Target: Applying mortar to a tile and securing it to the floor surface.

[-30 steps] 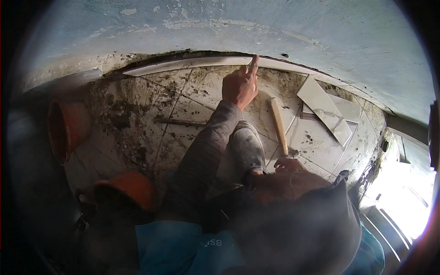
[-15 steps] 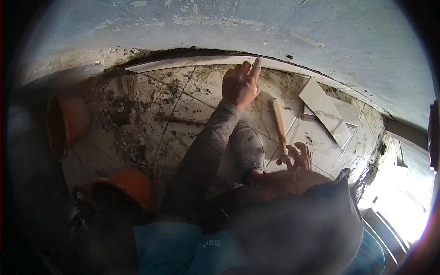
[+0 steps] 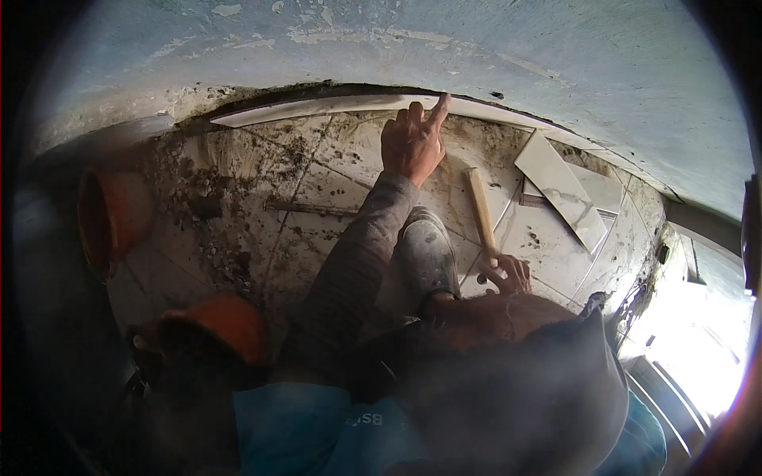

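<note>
My left hand (image 3: 413, 144) reaches forward to a long pale tile strip (image 3: 317, 107) standing along the foot of the wall. Its index finger is stretched out to the strip's top edge, while the other fingers are loosely bent. No object lies in that palm. Farther right and nearer to me, my right hand (image 3: 512, 274) has its bent fingers at the near end of a light wooden handle (image 3: 481, 210), apparently closed on it. The handle lies slantwise over the floor tiles; whether a tool head is attached cannot be seen.
Loose marbled tile pieces (image 3: 562, 190) overlap at the right. A thin dark bar (image 3: 313, 209) lies on the dirty tiled floor (image 3: 337, 182). Two orange buckets (image 3: 127, 210) (image 3: 230, 317) stand at the left. My shoe (image 3: 429, 252) is planted between my hands.
My right hand has shifted slightly left, and its spread fingers have drawn in at the handle's end. The left index finger stays at the strip's top edge.
</note>
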The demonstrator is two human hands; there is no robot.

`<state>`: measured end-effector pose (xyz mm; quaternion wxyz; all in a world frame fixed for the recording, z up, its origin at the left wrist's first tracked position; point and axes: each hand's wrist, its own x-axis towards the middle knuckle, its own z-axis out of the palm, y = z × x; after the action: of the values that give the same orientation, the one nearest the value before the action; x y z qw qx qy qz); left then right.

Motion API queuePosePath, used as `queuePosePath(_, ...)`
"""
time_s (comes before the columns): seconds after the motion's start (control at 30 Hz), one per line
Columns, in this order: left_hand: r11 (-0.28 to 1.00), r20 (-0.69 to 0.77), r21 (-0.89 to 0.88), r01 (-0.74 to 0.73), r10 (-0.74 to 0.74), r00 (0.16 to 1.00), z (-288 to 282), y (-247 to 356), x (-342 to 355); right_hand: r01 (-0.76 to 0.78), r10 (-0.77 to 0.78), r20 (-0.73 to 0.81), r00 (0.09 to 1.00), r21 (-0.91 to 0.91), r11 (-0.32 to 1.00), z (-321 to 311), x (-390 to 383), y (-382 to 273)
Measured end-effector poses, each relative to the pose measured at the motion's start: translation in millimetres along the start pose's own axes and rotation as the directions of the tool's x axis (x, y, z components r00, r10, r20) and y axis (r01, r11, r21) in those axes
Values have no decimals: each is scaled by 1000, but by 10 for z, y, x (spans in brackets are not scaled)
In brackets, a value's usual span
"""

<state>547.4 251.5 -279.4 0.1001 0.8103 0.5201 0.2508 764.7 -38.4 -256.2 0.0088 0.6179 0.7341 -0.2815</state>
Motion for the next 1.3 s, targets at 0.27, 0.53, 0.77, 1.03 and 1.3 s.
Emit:
queuePosePath(0.27, 884, -185, -441, 153, -256, 949, -47, -203, -165, 66, -93, 99, 991, 249, 966, -166, 253, 63)
queuePosePath(0.53, -286, 304, -952, 105, -913, 272, -548, -1082, -133, 350, -321, -173, 931, 181, 919, -918, 690, -572)
queuePosePath(0.77, -371, 401, -916, 153, -858, 321, -532, -1038, -32, 420, -301, -366, 881, 311, 852, -797, 1530, -1012)
queuePosePath(1.03, -389, 404, -914, 112, -858, 319, -486, -1060, -5, 430, -351, -321, 880, 222, 875, -836, 1750, -961)
queuePosePath(1.3, -324, 342, -940, 109, -867, 362, -430, -1105, -48, 478, -356, -397, 846, 268, 837, -836, 1667, -910)
